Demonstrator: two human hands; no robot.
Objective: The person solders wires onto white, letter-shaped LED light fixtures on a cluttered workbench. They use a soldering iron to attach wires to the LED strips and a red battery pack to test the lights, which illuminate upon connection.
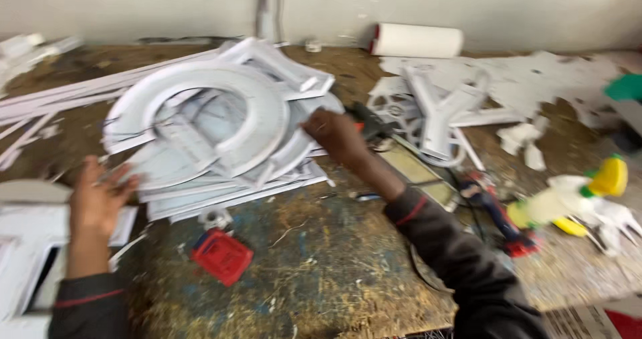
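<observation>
A worn, paint-stained workbench (pixel 321 272) is seen crowded: a red block-shaped object (pixel 223 255) lies near the front, a white roll (pixel 416 41) rests against the back wall, a second cluster of white cut shapes (pixel 435 115) sits to the right, and a yellow-capped spray bottle (pixel 575 195) lies on its side at the far right, beside a red-and-blue tool (pixel 498 215) with a trailing cable. Long white strips (pixel 60 98) are spread toward the left edge. At the centre-left of the bench a stack of white cut-out letter pieces (pixel 221 132) is found, its long axis running roughly from lower left to upper right; the topmost piece is a broad ring-shaped curve, tilted and blurred, over flat sheets. The left hand (pixel 99 198) is laid at the stack's left edge with fingers spread open. The right hand (pixel 338 135) is placed at the stack's right edge, fingers curled, though whether anything is gripped cannot be told through the blur.
</observation>
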